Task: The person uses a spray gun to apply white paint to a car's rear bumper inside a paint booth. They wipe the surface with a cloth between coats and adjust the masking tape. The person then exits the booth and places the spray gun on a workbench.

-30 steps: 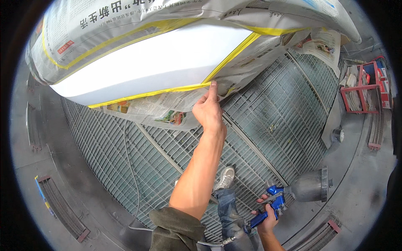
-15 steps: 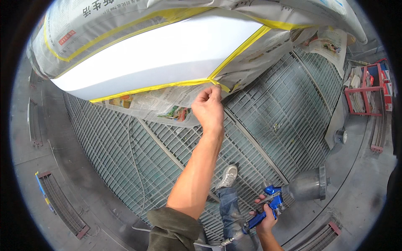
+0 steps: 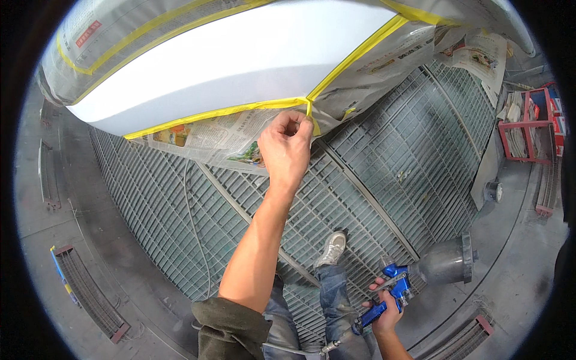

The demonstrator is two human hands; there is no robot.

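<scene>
Pinching yellow tape (image 3: 309, 108) at white panel's (image 3: 210, 72) lower right corner: left hand (image 3: 285, 146), closed on it. Upper, right and lower edges taped, newspaper (image 3: 207, 138) attached outside; pinched tape appears unfinished, not pressed flat. Right hand (image 3: 387, 315) gripping blue spray gun (image 3: 399, 284) over floor grating (image 3: 375, 201).

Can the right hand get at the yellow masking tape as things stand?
Probably not: the right hand is wrapped around the blue spray gun, well away from the yellow masking tape, so it isn't free.
</scene>
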